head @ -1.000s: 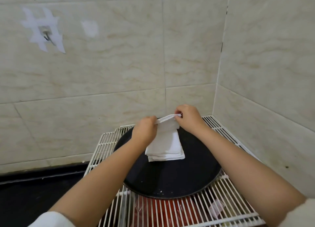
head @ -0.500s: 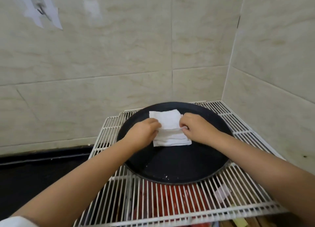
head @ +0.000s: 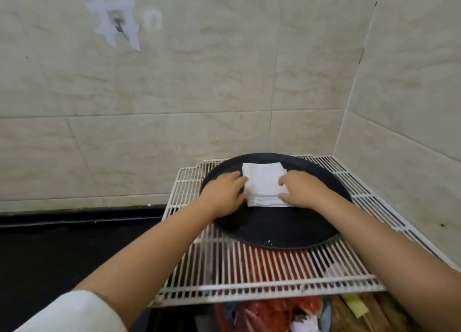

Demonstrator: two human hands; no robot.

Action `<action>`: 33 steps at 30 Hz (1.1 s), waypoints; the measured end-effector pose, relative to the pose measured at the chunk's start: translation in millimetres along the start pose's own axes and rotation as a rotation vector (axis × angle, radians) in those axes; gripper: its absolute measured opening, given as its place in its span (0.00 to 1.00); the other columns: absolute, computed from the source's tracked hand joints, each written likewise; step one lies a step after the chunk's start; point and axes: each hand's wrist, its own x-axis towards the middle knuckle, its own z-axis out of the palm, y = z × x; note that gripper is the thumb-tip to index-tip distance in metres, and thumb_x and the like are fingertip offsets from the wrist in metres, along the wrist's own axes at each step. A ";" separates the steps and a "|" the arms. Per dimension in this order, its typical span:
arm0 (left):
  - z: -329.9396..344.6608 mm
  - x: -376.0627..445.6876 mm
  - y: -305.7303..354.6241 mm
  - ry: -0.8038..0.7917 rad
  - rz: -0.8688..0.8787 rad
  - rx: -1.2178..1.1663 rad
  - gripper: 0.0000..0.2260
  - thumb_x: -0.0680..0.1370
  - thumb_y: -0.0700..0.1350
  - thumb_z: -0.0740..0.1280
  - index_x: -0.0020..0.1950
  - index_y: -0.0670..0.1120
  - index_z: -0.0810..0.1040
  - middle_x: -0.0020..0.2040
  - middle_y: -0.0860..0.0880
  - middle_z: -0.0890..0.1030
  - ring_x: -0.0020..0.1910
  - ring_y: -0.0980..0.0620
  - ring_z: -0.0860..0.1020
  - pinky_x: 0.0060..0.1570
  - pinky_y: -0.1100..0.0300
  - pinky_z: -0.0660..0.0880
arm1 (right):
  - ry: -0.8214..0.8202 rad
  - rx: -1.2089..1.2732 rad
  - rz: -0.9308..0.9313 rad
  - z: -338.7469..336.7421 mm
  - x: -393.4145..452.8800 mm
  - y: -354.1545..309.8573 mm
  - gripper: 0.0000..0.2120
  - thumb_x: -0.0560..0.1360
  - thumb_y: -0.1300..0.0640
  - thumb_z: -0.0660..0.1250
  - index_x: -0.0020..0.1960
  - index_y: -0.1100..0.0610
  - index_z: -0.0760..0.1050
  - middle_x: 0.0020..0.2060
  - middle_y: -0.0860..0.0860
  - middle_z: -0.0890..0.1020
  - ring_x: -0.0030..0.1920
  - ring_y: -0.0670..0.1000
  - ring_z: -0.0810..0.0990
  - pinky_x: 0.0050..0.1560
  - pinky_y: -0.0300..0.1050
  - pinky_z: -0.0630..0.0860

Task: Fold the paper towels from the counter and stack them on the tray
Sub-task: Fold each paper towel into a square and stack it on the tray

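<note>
A stack of folded white paper towels [head: 263, 182] lies flat on the far half of a round black tray [head: 274, 228]. My left hand [head: 223, 194] rests against the stack's left edge, its fingertips touching the paper. On the other side my right hand [head: 305, 189] lies over the right edge, with a finger and the thumb pressing on the top sheet. Neither hand lifts any paper. The right edge of the stack is hidden under my right hand.
The tray sits on a white wire rack [head: 224, 269] pushed into a tiled wall corner. Red packaging and other clutter [head: 269, 311] lie below the rack. A dark counter [head: 62, 244] stretches to the left. A taped metal hook [head: 117, 27] hangs on the wall.
A second ago both hands held a folded towel up above the stack. They lowered it onto the stack, and now they rest flat at its two sides.
</note>
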 end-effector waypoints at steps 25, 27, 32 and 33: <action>-93.2 -708.2 -364.5 0.061 -1.364 0.189 0.23 0.81 0.54 0.52 0.74 0.50 0.56 0.77 0.47 0.54 0.76 0.43 0.49 0.72 0.45 0.53 | -0.029 0.118 -1.031 16.3 -139.8 -805.4 0.28 0.78 0.42 0.52 0.75 0.49 0.49 0.76 0.53 0.48 0.76 0.58 0.42 0.73 0.63 0.45; -92.6 -744.2 -393.8 0.055 -1.415 0.191 0.23 0.81 0.54 0.52 0.74 0.50 0.56 0.77 0.48 0.54 0.76 0.43 0.49 0.72 0.44 0.52 | -0.057 0.121 -1.087 26.7 -144.3 -861.5 0.28 0.78 0.42 0.52 0.75 0.49 0.49 0.76 0.53 0.48 0.76 0.58 0.41 0.73 0.63 0.45; -92.1 -804.4 -494.0 0.054 -1.467 0.198 0.22 0.81 0.54 0.53 0.74 0.51 0.56 0.77 0.48 0.55 0.76 0.43 0.49 0.73 0.44 0.52 | -0.077 0.133 -1.155 46.4 -121.9 -987.8 0.28 0.78 0.43 0.52 0.75 0.49 0.50 0.76 0.54 0.50 0.76 0.58 0.43 0.73 0.63 0.46; -94.1 -812.3 -517.0 0.052 -1.469 0.204 0.22 0.81 0.54 0.53 0.74 0.51 0.57 0.77 0.48 0.55 0.76 0.43 0.49 0.73 0.44 0.53 | -0.070 0.136 -1.156 47.2 -112.1 -1011.0 0.28 0.78 0.43 0.53 0.74 0.49 0.50 0.76 0.54 0.50 0.76 0.58 0.44 0.73 0.63 0.47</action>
